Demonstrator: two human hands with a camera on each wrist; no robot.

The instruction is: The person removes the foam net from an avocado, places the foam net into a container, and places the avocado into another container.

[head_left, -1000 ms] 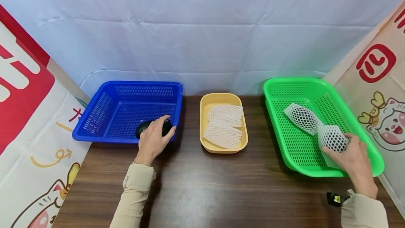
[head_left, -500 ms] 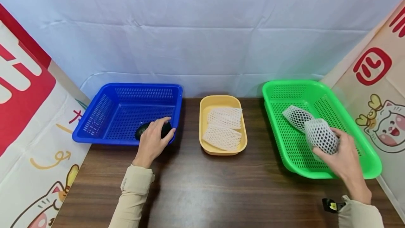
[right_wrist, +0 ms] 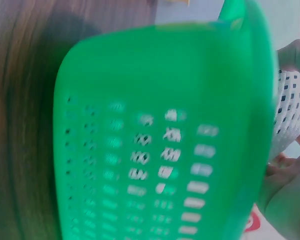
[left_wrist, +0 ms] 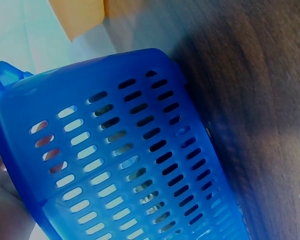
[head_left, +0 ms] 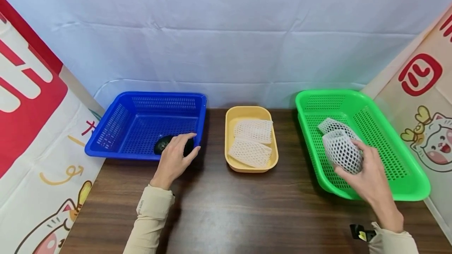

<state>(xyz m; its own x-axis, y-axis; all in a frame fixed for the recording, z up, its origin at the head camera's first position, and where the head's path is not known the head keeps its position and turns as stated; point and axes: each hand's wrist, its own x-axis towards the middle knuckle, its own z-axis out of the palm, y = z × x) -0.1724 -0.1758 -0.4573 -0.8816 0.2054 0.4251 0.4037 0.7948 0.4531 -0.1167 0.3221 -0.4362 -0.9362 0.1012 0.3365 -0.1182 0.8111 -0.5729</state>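
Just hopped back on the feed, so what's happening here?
A person is working with both hands. The right hand holds a white-netted item at the green basket, partly covering another netted item there. The left hand is over a dark, rounded object in the blue basket; its grip isn't clear. Between the baskets, two white nets lie in a yellow tray.

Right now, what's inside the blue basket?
In the blue basket, near-right corner: a dark rounded item, left hand over it. The hand hides its middle, so whether it's one piece or two can't be told; the basket floor beneath is covered too.
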